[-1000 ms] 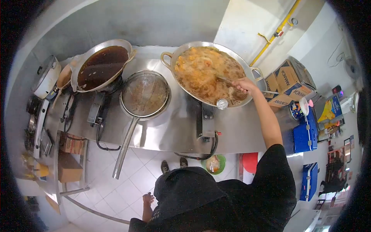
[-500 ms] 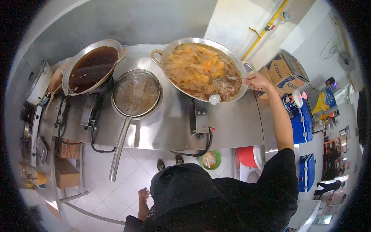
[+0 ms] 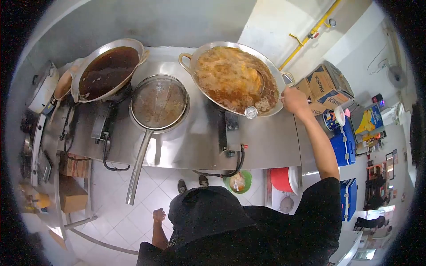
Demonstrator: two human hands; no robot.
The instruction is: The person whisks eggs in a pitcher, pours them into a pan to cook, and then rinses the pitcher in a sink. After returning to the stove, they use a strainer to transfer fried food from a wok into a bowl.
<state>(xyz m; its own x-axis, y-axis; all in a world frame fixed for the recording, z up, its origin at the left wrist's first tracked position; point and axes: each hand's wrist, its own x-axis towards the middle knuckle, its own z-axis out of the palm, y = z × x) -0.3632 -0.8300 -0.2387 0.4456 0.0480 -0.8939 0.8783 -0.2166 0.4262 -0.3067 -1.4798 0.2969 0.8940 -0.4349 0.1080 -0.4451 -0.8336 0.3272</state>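
My right hand (image 3: 294,101) is closed around the handle of a wire skimmer (image 3: 269,90), beside the near right rim of a large wok (image 3: 207,92). The skimmer's head dips into foamy, bubbling oil, partly hidden against orange-brown frying food (image 3: 248,80). A round dial thermometer (image 3: 250,112) sits at the wok's near rim. Down by my side, over the tiled floor, my left hand (image 3: 159,215) hangs with loosely bent fingers and nothing visible in it.
Left of the wok, a long-handled strainer (image 3: 159,99) rests over a round pan. Further left stands another wok (image 3: 111,73) of dark liquid. A cardboard box (image 3: 326,84) is at the right. Below the steel counter (image 3: 186,148) are a green basin (image 3: 242,188) and a red container (image 3: 282,181).
My right hand has turned and shifted slightly toward me. The skimmer's head has moved right, tilting near the wok's right side. My left hand stays low.
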